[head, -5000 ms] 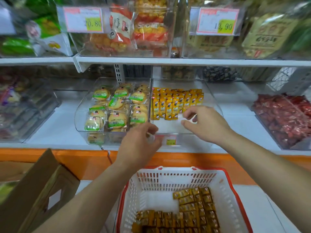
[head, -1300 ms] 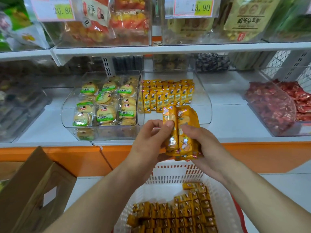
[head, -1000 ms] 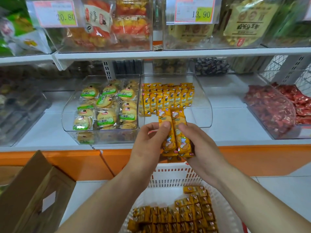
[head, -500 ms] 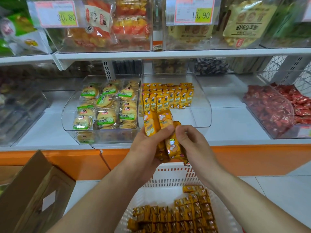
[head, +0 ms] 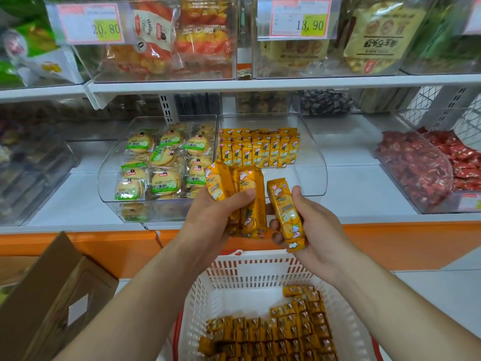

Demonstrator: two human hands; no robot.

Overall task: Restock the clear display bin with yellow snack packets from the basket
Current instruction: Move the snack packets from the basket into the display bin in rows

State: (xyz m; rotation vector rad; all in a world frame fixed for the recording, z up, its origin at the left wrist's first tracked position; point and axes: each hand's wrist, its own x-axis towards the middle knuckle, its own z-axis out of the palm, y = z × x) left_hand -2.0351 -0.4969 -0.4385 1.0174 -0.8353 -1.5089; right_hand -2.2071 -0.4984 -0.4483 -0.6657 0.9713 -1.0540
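Note:
My left hand (head: 208, 220) grips a small bunch of yellow snack packets (head: 247, 201), held upright in front of the shelf edge. My right hand (head: 315, 225) holds one more yellow packet (head: 285, 212), a little apart from the bunch. Behind them on the white shelf stands the clear display bin (head: 316, 162), with rows of the same yellow packets (head: 260, 149) at its back and bare floor at its front. Below, the white basket (head: 250, 277) with a red rim holds several rows of yellow packets (head: 273, 332).
A clear bin of green-labelled round cakes (head: 158, 168) stands left of the display bin. A bin of red sweets (head: 421, 168) is at the right. An open cardboard box (head: 52, 298) sits at lower left. The upper shelf (head: 260, 83) carries bagged snacks and price tags.
The packets were held together between both hands; now my right hand has drawn one packet away to the right while my left keeps the rest.

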